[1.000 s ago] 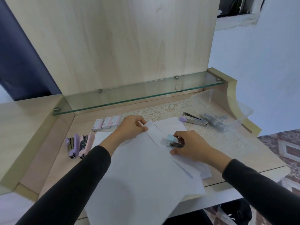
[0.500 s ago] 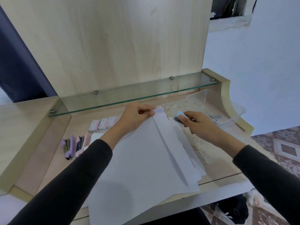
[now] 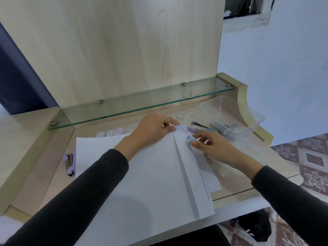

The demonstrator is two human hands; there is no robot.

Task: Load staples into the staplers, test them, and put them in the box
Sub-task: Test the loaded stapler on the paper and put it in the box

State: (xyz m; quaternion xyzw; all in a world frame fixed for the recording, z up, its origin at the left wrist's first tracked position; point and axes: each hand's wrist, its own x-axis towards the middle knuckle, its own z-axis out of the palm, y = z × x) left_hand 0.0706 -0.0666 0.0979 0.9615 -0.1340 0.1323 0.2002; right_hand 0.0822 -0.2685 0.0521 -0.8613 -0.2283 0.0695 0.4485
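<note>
A light wooden worktop (image 3: 85,132) is backed by a tall wooden panel (image 3: 115,50). A glass shelf (image 3: 142,103) is carried along the panel's foot on small metal clips (image 3: 100,101). A lace mat (image 3: 181,116) is spread towards the back right corner of the worktop and is only partly seen. The right end is closed by a curved wooden side piece (image 3: 243,96), and a raised wooden ledge (image 3: 23,139) is set along the left edge. Behind, a pale wall (image 3: 284,68) is broken by a dark, ragged opening (image 3: 248,6) — a dark blue surface (image 3: 16,77) is seen at far left. Patterned floor tiles (image 3: 310,157) are shown past the right edge — a black object (image 3: 255,226) is seen below the front edge.
</note>
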